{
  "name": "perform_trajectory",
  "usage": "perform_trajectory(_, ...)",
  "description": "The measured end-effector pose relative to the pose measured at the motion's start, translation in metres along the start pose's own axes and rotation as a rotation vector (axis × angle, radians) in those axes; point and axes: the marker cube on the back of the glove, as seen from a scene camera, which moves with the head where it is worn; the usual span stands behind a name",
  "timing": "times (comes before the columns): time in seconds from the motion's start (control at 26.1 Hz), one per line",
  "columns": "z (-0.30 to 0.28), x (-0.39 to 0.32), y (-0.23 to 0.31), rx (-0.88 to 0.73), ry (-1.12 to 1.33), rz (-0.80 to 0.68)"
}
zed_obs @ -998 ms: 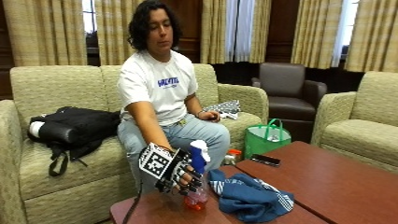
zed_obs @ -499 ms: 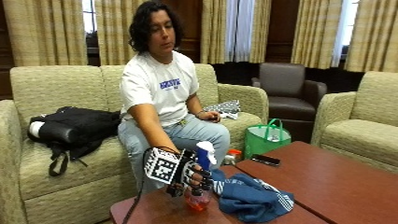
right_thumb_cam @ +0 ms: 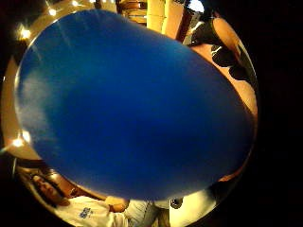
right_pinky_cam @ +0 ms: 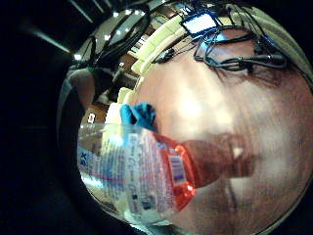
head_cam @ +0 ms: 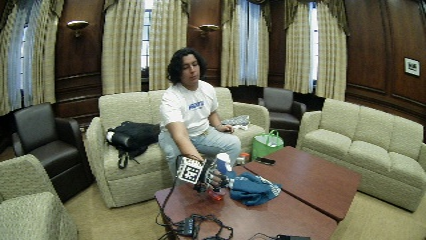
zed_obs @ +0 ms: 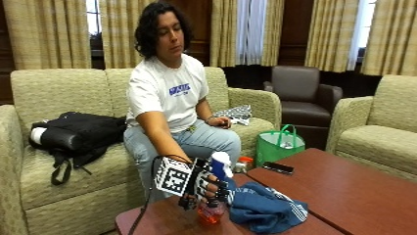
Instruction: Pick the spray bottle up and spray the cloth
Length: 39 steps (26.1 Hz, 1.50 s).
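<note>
- Wood-panelled lounge with curtained windows and pale sofas; a person sits on the sofa behind a reddish wooden table (zed_obs: 365,191), on which the work takes place.
- Gloved right hand (zed_obs: 208,183): fingers curled round the spray bottle (zed_obs: 215,196), gripping it at the neck below the blue spray head. The other hand is bare and rests at the person's lap, idle.
- Spray bottle: upright, clear body with orange liquid in the base. Its base sits at or just above the table top; contact cannot be confirmed from the outside view. The little-finger-side palm view shows the labelled body (right_pinky_cam: 142,171) close to the palm; the thumb-side palm view is almost filled by the blue head (right_thumb_cam: 132,104).
- Blue cloth (zed_obs: 264,208): bunched in a heap on the table, just beside the bottle on the side away from the person's arm.
- Assessed step: bottle secured; aiming and triggering not yet done.
- Recommended practice: keep the bottle upright so the liquid covers the pickup tube; turn the nozzle to face the heap before squeezing; confirm a finger lies on the trigger, which cannot be verified here.
- Risk: nozzle direction is not legible, so spray may land on the table or towards the phone (zed_obs: 278,168) lying further along it, near the green bag (zed_obs: 279,145).
- Advice: raise the bottle slightly and hold it near the cloth, aiming at the thickest part of the heap.
</note>
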Motion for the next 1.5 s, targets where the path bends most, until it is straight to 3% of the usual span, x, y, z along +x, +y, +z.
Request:
perform_trajectory(0.31, 0.008, -0.015, -0.004, 0.056, -0.117, 0.083)
perform_trajectory(0.58, -0.002, -0.015, 0.003, 0.191, -0.075, -0.075)
perform_trajectory(0.73, -0.025, -0.031, 0.017, 0.182, -0.081, -0.107)
perform_trajectory(0.81, -0.042, -0.046, 0.022, 0.136, -0.080, -0.165)
perform_trajectory(1.19, -0.126, -0.176, 0.009, -0.245, 0.119, -0.156)
perform_trajectory(1.5, -0.102, -0.239, -0.010, -0.482, 0.434, -0.134)
